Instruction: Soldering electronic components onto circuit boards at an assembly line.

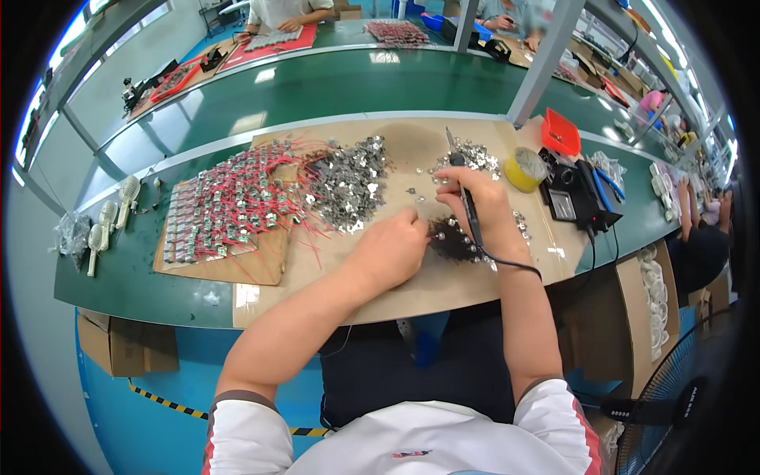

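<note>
My right hand [487,210] grips a soldering iron [470,207] like a pen, its metal tip pointing away from me and its cord trailing over my wrist. My left hand [396,247] is closed, thumb and fingers pinched together at the edge of a dark patch with small parts [455,239]; what it holds is too small to make out. Beyond my left hand lies a heap of small silvery metal pieces [352,186]. A smaller heap of similar pieces [477,157] sits beyond my right hand. To the left, small circuit boards with red wires [237,206] lie in rows on cardboard.
On the right stand a yellow round spool or tin [522,170], a red tray [560,132] and a black soldering station [582,194]. White brush-like parts [105,226] lie at far left. A fan [665,396] stands lower right. People work across the green bench [340,87].
</note>
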Motion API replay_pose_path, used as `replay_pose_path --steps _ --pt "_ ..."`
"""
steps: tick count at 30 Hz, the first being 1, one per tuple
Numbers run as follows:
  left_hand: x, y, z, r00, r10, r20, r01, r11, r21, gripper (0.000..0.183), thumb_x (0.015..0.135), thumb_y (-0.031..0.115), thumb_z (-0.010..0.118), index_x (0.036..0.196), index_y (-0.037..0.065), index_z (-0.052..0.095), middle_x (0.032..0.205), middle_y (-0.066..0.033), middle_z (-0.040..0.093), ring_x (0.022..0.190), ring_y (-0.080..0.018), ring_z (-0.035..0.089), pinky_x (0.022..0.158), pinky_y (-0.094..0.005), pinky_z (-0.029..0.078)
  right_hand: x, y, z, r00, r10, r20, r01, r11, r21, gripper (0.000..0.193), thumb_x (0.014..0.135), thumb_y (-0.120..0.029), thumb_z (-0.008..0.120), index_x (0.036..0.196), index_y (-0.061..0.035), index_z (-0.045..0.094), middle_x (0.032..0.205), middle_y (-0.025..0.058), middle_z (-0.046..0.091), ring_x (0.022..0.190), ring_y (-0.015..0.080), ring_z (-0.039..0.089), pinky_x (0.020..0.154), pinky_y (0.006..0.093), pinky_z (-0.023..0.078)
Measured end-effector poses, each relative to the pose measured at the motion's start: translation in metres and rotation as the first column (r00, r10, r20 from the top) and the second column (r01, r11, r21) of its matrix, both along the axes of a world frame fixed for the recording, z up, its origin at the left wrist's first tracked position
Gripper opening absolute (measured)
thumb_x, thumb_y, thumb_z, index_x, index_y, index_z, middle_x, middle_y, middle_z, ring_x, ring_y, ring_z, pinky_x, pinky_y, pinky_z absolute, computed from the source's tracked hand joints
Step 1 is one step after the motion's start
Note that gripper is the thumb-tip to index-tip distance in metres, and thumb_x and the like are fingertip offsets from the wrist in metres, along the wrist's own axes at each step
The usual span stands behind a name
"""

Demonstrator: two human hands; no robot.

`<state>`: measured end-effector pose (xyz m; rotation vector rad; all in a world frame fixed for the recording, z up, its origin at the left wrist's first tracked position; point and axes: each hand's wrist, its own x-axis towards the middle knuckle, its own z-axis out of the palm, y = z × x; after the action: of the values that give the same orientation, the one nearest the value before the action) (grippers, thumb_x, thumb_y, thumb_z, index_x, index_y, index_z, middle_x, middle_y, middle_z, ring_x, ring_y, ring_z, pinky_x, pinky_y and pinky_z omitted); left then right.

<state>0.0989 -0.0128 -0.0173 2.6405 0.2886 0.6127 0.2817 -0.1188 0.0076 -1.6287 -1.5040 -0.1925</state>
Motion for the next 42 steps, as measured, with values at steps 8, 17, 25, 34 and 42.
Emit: replay_pose_path --steps 8,17,25,34,42 --pt "-0.05 0.007 0.06 0.979 0.187 -0.087 -0.18 0.98 0.082 0.026 0.09 0.025 0.077 0.097 0.0 0.073 0.101 -0.0201 0.067 0.092 -0.0412 0.072 0.081 -0.0494 0.06 -0.008 -0.02 -0.01 0.999 0.029 0.021 -0.026 0.99 -0.142 0.034 0.088 0.006 0.074 0.119 -0.0084 0.072 0.093 0.0125 0.068 0.089 0.029 0.072 0.077 0.0388 0.059" --pt "-0.092 0.007 0.027 0.949 0.274 -0.158 -0.242 0.95 0.196 0.013 0.09 0.015 0.075 0.089 0.002 0.074 0.095 -0.0195 0.071 0.091 -0.0387 0.071 0.078 -0.0484 0.059 0.0 -0.024 -0.024 0.999 -0.044 -0.007 0.043 0.987 -0.156 0.043 0.083 0.004 0.074 0.122 -0.014 0.073 0.095 0.0097 0.07 0.091 0.0294 0.07 0.076 0.0404 0.059" --pt "-0.013 0.101 0.099 0.918 0.396 0.006 -0.389 0.9 0.196 0.025 0.094 0.018 0.074 0.084 -0.004 0.073 0.074 -0.0207 0.071 0.068 -0.0352 0.07 0.065 -0.0454 0.053 0.008 -0.024 -0.026 0.992 -0.123 0.01 0.122 0.986 0.113 0.039 0.085 0.004 0.07 0.121 -0.0115 0.07 0.092 0.0082 0.07 0.09 0.0318 0.067 0.079 0.0427 0.057" --pt "0.114 0.284 0.092 0.878 0.475 -0.062 -0.445 0.856 0.262 0.032 0.096 0.033 0.073 0.109 0.005 0.081 0.093 -0.0224 0.076 0.088 -0.0422 0.074 0.085 -0.0493 0.058 -0.005 -0.025 -0.007 0.997 0.072 0.019 -0.073 0.995 0.071 0.038 0.078 0.01 0.078 0.113 -0.0054 0.073 0.086 0.0088 0.071 0.08 0.027 0.067 0.072 0.0363 0.056" --pt "0.016 0.136 0.102 0.942 0.335 -0.01 -0.327 0.925 0.192 0.036 0.087 0.021 0.078 0.116 0.0 0.075 0.087 -0.0256 0.075 0.084 -0.0458 0.073 0.08 -0.0499 0.06 -0.013 -0.029 0.003 0.997 0.075 -0.009 -0.075 0.988 -0.133 0.036 0.081 0.012 0.077 0.113 -0.0043 0.073 0.087 0.012 0.069 0.082 0.0278 0.069 0.073 0.0366 0.056"
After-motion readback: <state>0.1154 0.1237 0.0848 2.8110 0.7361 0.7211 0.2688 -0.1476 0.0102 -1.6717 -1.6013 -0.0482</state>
